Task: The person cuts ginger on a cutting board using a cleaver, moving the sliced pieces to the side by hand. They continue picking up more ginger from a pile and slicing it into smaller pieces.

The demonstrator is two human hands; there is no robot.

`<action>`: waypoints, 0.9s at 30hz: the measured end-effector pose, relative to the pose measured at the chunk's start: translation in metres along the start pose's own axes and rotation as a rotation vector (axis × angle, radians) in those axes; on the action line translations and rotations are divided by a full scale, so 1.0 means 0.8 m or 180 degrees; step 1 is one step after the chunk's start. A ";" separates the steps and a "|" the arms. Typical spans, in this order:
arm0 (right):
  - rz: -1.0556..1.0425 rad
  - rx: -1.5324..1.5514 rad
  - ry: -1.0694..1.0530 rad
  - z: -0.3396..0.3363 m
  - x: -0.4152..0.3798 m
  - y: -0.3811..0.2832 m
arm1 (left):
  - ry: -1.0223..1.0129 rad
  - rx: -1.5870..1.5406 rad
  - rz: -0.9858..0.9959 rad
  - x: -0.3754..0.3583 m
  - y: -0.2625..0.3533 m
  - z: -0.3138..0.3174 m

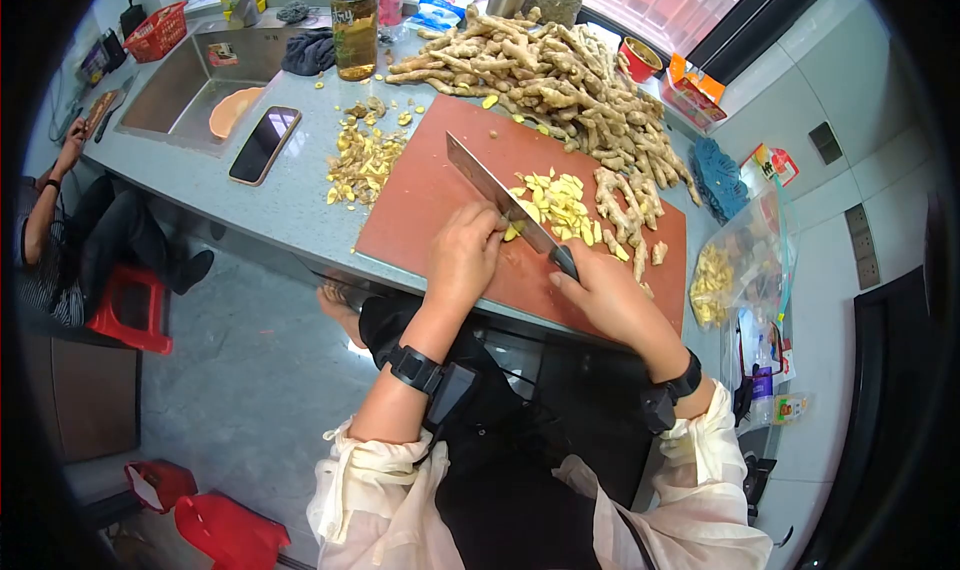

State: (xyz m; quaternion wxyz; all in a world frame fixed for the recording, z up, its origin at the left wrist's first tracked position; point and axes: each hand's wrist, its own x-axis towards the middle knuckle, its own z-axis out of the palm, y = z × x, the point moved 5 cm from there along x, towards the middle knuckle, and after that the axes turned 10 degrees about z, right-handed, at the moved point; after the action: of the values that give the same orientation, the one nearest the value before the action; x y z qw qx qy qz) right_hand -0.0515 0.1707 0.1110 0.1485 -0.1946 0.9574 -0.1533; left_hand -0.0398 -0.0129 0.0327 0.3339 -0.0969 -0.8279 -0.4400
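My right hand (597, 282) is closed round the black handle of a broad knife (500, 192), its blade angled up to the left over the reddish-brown cutting board (410, 205). Against the blade's left side, my left hand (467, 240) has its fingers curled on a small piece of ginger (512, 232), mostly hidden. Yellow ginger slices (560, 205) lie just right of the blade. Whole ginger pieces (628, 205) rest farther right on the board, and a big heap of ginger (550, 75) covers its back edge.
Left of the board lie ginger scraps (362, 160) and a phone (265, 146). Behind them stand a green-lidded jar (354, 30) and a sink (180, 95). A plastic bag of slices (712, 280) is at the right. Another person (90, 230) sits at far left.
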 end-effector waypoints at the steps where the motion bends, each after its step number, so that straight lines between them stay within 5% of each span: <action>1: -0.0037 0.0004 -0.0014 -0.003 -0.007 0.001 | 0.0002 -0.0009 -0.0018 0.000 0.000 0.000; 27: 0.0191 0.0040 -0.0117 0.003 -0.015 0.014 | 0.0054 0.0000 0.0148 0.001 -0.002 0.003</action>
State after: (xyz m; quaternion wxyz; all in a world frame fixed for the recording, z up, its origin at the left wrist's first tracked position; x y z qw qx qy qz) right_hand -0.0436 0.1854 0.1073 0.1719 -0.1676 0.9589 -0.1512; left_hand -0.0424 -0.0120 0.0311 0.3511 -0.1123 -0.8226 -0.4330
